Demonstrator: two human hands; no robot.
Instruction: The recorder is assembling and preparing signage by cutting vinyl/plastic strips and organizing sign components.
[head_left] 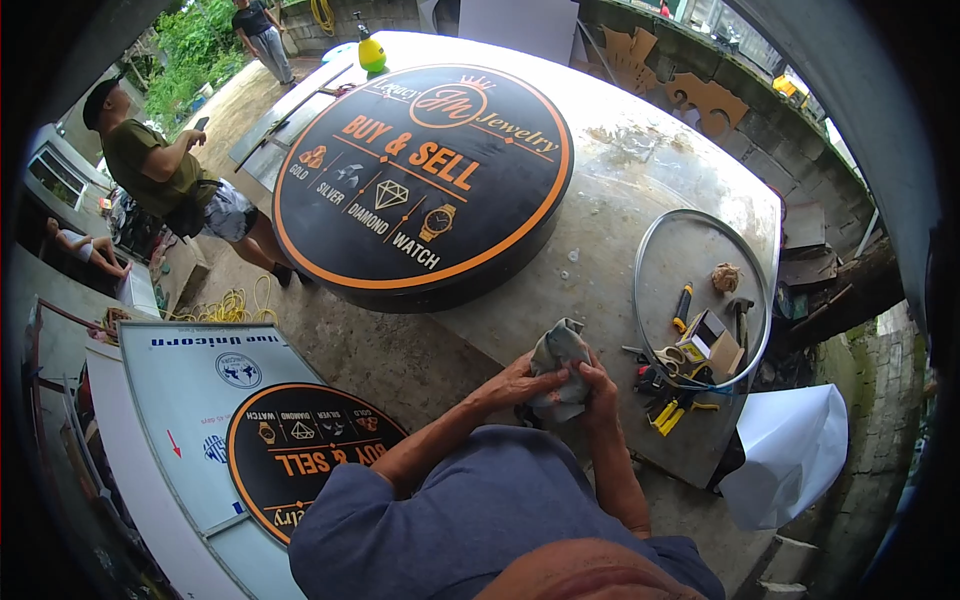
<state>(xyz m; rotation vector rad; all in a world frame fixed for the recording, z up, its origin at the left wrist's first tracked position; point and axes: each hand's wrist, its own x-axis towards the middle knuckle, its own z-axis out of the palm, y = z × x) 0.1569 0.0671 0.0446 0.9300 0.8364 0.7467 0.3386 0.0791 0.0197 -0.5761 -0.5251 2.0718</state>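
Note:
A crumpled grey-green rag (562, 350) is bunched between my hands in front of my chest. My left hand (533, 384) grips it from the left, and my right hand (599, 388) has its fingers curled round the other side. Ahead of them a large round black sign (370, 235) with an orange rim lies face up on the metal-topped table (610, 190). To the right of my hands, a thin metal hoop (640, 275) rests on the table around several tools. Among these are a hammer (741, 318), a small open box (710, 340) and yellow-handled pliers (668, 415).
A yellow-green spray bottle (371, 52) stands at the table's far edge. Left of the table, a person (165, 165) holds a phone; others are farther back. A second round sign (305, 440) lies on a pale panel (190, 400) at lower left. White sheeting (790, 455) hangs at right.

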